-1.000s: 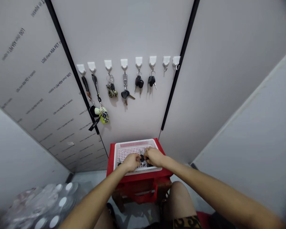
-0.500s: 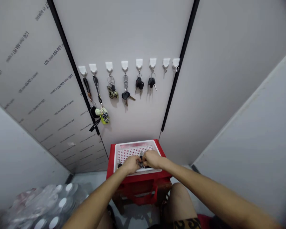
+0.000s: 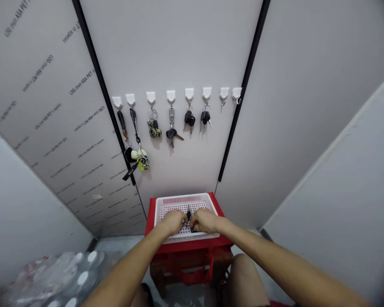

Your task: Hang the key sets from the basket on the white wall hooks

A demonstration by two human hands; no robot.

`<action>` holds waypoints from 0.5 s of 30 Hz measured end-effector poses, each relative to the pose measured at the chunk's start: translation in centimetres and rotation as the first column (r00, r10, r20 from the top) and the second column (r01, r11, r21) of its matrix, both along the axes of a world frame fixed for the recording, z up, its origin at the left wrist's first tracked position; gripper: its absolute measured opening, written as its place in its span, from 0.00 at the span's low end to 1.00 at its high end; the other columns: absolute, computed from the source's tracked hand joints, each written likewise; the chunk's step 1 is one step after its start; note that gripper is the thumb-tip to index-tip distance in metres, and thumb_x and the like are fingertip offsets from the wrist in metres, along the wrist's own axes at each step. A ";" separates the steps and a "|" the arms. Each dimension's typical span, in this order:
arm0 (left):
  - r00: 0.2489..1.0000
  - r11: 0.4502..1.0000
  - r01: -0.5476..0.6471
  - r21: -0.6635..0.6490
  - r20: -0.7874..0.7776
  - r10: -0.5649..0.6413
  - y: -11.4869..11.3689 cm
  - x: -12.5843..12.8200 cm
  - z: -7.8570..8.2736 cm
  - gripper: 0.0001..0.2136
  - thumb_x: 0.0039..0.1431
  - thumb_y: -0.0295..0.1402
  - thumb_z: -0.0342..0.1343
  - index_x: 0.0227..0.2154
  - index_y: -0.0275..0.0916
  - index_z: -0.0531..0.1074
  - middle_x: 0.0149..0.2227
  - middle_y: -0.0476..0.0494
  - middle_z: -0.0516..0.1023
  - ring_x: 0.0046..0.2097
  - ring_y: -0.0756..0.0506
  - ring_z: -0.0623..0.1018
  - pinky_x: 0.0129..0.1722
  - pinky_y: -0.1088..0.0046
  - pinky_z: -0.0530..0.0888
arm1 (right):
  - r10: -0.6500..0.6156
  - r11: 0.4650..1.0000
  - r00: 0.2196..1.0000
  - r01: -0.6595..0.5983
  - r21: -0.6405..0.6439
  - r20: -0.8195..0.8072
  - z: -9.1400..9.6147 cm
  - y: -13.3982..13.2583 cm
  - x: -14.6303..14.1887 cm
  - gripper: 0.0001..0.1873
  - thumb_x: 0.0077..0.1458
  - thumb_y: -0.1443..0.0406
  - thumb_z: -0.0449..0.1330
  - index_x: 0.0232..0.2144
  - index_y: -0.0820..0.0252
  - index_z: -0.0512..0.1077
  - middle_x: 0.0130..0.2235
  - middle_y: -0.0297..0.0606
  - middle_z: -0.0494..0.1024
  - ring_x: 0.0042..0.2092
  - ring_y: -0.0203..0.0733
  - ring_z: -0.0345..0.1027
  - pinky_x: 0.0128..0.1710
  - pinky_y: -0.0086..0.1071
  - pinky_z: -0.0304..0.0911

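Both hands are down inside a white plastic basket (image 3: 182, 198), close together over some dark-headed keys (image 3: 189, 214). With bent fingers, my left hand (image 3: 174, 222) pinches the keys from the left. My right hand (image 3: 204, 221) closes on the same bunch from the right, its fingertips pointing down. One key blade sticks up between the hands. Fingers hide most of the bunch, including how its ring sits.
White hooks carry several bunches of keys (image 3: 172, 133) on the wall ahead. The two rightmost hooks (image 3: 224, 93) hold nothing. Beneath the basket is a red cover (image 3: 192, 245) on a wooden stool (image 3: 160, 273). Plastic-wrapped bottles (image 3: 83, 277) stand at lower left.
The view has tilted, so the wall and basket appear slightly lower. My hands remain at the keys in the basket, with a small shift of the fingers.
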State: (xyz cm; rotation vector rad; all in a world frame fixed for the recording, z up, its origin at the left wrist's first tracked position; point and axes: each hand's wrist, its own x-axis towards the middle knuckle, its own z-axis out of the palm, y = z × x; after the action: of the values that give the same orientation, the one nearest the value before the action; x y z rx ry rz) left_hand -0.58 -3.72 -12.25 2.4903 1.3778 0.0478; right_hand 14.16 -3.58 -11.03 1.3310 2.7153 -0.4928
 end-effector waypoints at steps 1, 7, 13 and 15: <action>1.000 1.000 -0.002 0.004 -0.003 0.002 0.0 0.0 -0.1 0.13 0.37 0.24 0.44 0.26 0.39 0.70 0.29 0.43 0.72 0.31 0.47 0.69 0.29 0.76 0.62 | 0.000 1.000 1.000 0.000 0.008 0.002 0.0 -0.1 0.0 0.14 0.35 0.67 0.51 0.28 0.53 0.71 0.28 0.32 0.74 0.31 0.37 0.65 0.28 0.25 0.54; 0.960 0.985 -0.087 -0.147 0.252 0.123 0.9 -0.1 -0.1 0.07 0.37 0.26 0.46 0.22 0.35 0.68 0.22 0.49 0.68 0.25 0.52 0.65 0.24 0.79 0.60 | -0.073 0.997 0.991 0.075 0.019 -0.110 0.0 0.2 0.0 0.12 0.33 0.67 0.53 0.26 0.55 0.71 0.25 0.31 0.73 0.27 0.35 0.63 0.26 0.24 0.54; 0.691 0.876 -0.109 -0.469 0.598 0.406 2.3 -0.6 3.0 0.04 0.39 0.29 0.47 0.19 0.33 0.63 0.13 0.56 0.57 0.18 0.57 0.57 0.19 0.81 0.55 | -0.294 0.952 0.786 0.292 -0.094 -0.543 1.7 1.9 0.4 0.12 0.39 0.66 0.50 0.28 0.64 0.68 0.24 0.35 0.71 0.25 0.31 0.61 0.25 0.23 0.55; 0.604 0.840 -0.045 -0.541 0.655 0.454 2.5 -0.6 4.1 0.05 0.38 0.31 0.48 0.18 0.33 0.61 0.13 0.57 0.57 0.17 0.58 0.57 0.18 0.81 0.55 | -0.303 0.949 0.707 0.284 -0.136 -0.639 2.6 2.2 0.4 0.13 0.40 0.65 0.50 0.29 0.65 0.67 0.27 0.36 0.71 0.28 0.32 0.62 0.28 0.24 0.56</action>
State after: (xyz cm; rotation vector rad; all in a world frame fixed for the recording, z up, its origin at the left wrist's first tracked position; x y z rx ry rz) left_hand -1.19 -1.26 -8.19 1.5093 1.1431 0.6738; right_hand 14.58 -1.34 -8.47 1.8945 2.9700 -1.2411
